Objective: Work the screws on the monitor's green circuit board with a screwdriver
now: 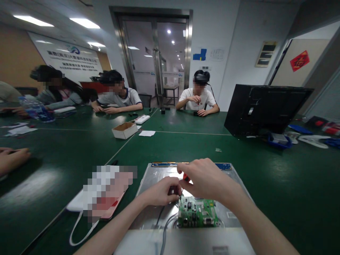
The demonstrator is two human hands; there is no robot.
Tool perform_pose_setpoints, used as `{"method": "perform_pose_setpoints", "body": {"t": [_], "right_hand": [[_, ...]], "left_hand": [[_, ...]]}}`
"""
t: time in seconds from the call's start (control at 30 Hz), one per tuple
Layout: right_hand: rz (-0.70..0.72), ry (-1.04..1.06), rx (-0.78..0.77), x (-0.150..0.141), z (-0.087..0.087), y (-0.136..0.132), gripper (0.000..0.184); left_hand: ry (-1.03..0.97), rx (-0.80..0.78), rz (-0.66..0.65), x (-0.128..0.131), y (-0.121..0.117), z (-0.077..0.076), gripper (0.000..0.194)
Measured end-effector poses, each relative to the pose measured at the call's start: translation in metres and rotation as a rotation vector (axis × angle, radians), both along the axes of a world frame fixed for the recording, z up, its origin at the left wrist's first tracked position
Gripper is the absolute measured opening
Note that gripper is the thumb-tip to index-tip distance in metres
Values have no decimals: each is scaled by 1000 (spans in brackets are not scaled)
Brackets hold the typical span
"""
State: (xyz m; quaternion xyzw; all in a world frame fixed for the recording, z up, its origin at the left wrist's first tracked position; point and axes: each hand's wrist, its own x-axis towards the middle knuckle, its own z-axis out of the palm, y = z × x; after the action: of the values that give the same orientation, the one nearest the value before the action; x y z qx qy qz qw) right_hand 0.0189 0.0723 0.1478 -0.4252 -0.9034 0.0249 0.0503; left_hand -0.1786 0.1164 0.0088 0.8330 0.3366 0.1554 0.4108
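Note:
My right hand (208,177) is closed around a screwdriver (186,177) with a red and black handle. Its thin shaft points down toward the upper left corner of a green circuit board (198,212). Beside that corner, my left hand (166,191) has its fingers curled and pinched together near the screwdriver's tip; what they hold is hidden. The board sits on the silvery metal back of a flat display panel (146,180). Along the panel's far edge runs a narrow blue circuit strip (223,166). Grey cables (165,232) trail from the board's left side toward me.
Left of the panel lie a blurred-out white item and a pink phone-like item (108,214) with a strap. A small open box (124,131) stands farther off. A black monitor (265,109) is at the right. Several people sit around the green table (287,184).

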Motion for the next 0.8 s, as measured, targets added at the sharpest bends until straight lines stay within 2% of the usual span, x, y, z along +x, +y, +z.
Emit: {"method": "perform_pose_setpoints", "body": {"t": [0.1, 0.2, 0.37, 0.43, 0.6, 0.8], "right_hand": [[30, 24, -11, 3, 1, -2, 20], [-6, 25, -23, 3, 1, -2, 23], [-46, 2, 10, -1, -2, 1, 16], [-24, 16, 3, -1, -1, 0, 14], [49, 35, -39, 1, 2, -4, 26], [-70, -22, -24, -1, 1, -3, 21]], "left_hand": [[2, -8, -4, -1, 1, -2, 20], [4, 17, -1, 0, 0, 1, 19], [-15, -7, -26, 2, -2, 9, 19], [0, 6, 2, 2, -3, 9, 17], [37, 41, 19, 1, -3, 7, 15], [-3, 72, -51, 2, 0, 7, 10]]}}
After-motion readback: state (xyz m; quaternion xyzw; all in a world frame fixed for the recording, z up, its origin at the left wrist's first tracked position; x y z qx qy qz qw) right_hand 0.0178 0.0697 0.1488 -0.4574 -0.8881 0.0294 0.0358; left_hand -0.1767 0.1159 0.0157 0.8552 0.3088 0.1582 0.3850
